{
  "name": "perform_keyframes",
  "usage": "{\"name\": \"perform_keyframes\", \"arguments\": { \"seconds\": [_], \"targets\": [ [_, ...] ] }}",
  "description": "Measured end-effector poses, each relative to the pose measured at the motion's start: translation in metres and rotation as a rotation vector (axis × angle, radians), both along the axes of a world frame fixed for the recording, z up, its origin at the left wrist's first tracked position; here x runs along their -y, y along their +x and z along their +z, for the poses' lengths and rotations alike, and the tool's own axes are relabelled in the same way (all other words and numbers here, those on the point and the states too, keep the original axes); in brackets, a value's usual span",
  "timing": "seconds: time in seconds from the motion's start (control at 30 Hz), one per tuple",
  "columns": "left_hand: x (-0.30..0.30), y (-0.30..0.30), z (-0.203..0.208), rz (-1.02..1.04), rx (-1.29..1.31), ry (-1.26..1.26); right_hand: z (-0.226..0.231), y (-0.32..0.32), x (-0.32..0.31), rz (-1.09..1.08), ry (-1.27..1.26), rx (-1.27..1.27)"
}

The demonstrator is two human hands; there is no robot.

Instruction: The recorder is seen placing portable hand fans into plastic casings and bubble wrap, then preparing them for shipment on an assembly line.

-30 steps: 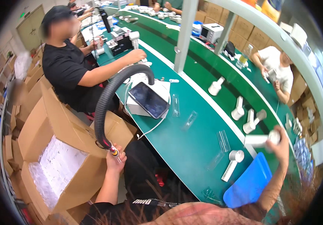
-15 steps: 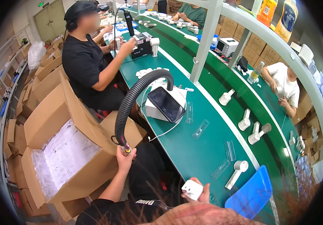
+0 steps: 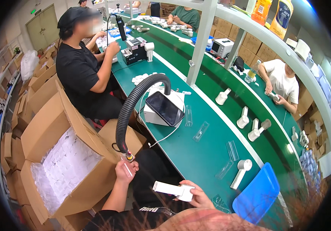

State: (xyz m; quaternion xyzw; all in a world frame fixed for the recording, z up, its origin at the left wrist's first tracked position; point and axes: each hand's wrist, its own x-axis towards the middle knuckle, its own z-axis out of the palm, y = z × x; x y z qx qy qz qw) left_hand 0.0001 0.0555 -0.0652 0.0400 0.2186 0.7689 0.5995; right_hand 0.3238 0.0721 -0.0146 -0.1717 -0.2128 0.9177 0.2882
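My left hand (image 3: 124,174) is closed round a clear plastic sleeve (image 3: 128,169), directly below the metal nozzle (image 3: 129,156) of a black corrugated hose (image 3: 121,119). In my right hand (image 3: 199,197) is a white handheld device (image 3: 173,189) with a round head and a flat handle. Its head rests in my fingers and the handle points left toward my other hand. On the green bench (image 3: 181,150) ahead lie several more clear sleeves (image 3: 201,131). A similar white device (image 3: 241,173) lies to the right of them.
A blue tray (image 3: 257,194) sits at the bench's right. Beyond it, white devices lie on a green conveyor belt (image 3: 227,115). A phone (image 3: 165,108) leans on a white box. An open carton (image 3: 63,161) stands left. Co-workers sit at left and across the belt; a metal post (image 3: 201,46) rises ahead.
The white device in my right hand has been turned and raised, so its handle now shows, pointing left. A clear sleeve is now visible in my left hand by the nozzle. The view has shifted slightly.
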Motion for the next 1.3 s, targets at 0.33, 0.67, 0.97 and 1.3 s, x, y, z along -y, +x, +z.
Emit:
{"name": "perform_keyframes", "arguments": {
  "seconds": [0.33, 0.67, 0.97, 1.3],
  "targets": [
    [-0.006, -0.011, -0.015, 0.15, -0.834, -0.112, 0.0, -0.009, 0.0, 0.0, -0.002, 0.035],
    [-0.015, -0.005, 0.012, 0.365, -1.424, -0.265, -0.008, -0.028, -0.005, 0.002, -0.023, 0.087],
    [0.026, 0.009, -0.041, -0.126, -0.892, -0.532, -0.012, -0.112, -0.023, -0.031, -0.178, 0.187],
    [0.066, 0.046, -0.047, -0.211, -0.703, -0.538, -0.026, -0.185, -0.032, 0.069, -0.276, 0.201]
  ]
}}
